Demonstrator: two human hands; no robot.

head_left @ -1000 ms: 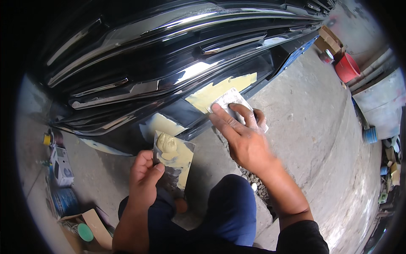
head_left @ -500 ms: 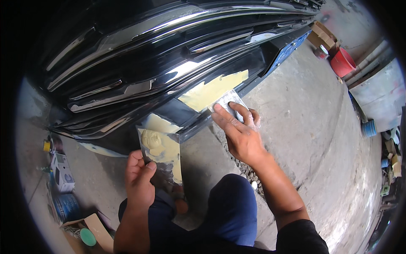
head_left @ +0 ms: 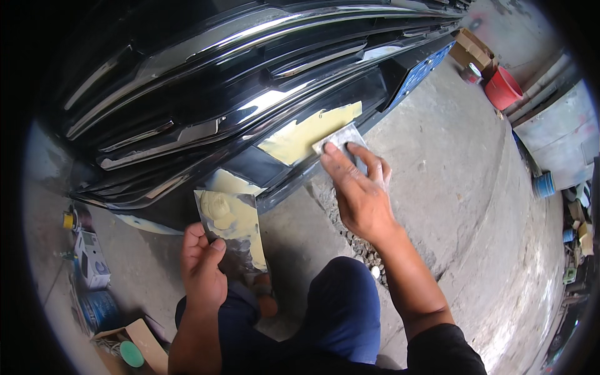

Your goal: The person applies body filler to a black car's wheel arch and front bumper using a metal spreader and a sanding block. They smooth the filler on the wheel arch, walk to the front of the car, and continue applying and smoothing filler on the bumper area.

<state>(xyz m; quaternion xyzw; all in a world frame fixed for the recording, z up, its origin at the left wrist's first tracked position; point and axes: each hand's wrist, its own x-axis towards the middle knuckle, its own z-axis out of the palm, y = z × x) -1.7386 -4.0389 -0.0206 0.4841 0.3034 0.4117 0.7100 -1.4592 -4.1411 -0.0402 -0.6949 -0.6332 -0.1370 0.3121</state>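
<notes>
My right hand grips a flat, putty-smeared metal spreader, its fingers pressed along the blade. The blade's edge meets the lower right part of a pale yellow putty patch on the black car bumper. In my left hand, between thumb and fingers, is a thin rectangular putty plate. A thick lump of yellow putty sits near its upper left corner, with more smeared over the surface. Just behind the plate, a second putty patch partly shows on the bumper.
A blue licence plate juts from the bumper at the upper right. Beyond it stand a red bucket, a small can and a cardboard box. At lower left are another open box and a blue tin. Rubble lies on the concrete floor.
My right hand has moved the spreader slightly up and to the right along the putty patch's lower edge. The putty plate in my left hand has shifted a little left.
</notes>
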